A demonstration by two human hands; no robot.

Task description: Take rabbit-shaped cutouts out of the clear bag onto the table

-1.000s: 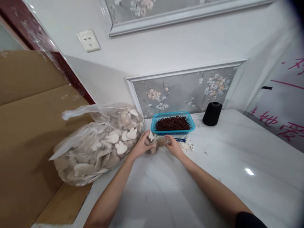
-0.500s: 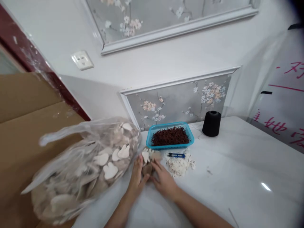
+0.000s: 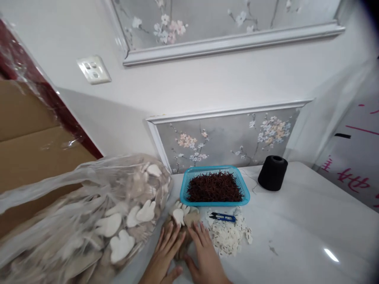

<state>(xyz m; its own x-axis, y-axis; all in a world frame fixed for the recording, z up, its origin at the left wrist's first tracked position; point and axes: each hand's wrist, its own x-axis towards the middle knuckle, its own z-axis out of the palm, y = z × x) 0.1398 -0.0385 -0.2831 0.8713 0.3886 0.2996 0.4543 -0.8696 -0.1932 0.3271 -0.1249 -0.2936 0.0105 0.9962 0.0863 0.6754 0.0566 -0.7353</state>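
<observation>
My left hand lies with fingers spread on the left side of a small pile of beige and brown flat pieces. On the pile's right side rests my right hand, its fingers stretched forward and slightly apart. A white rabbit-shaped piece shows just beyond my fingertips. Palms and fingers hide part of the pile. Left of it, a clear plastic bag bulges with many similar white and beige rabbit-shaped pieces.
A blue basket of dark brown strands stands behind the pile. Blue thread snips lie on a heap of small white bits. A black thread cone is farther right. A cardboard box stands at the left, before the wall.
The view has tilted and moved closer, so the table things sit lower. My hands, earlier cupped around the pile's sides, now lie flatter on it with fingers more spread.
</observation>
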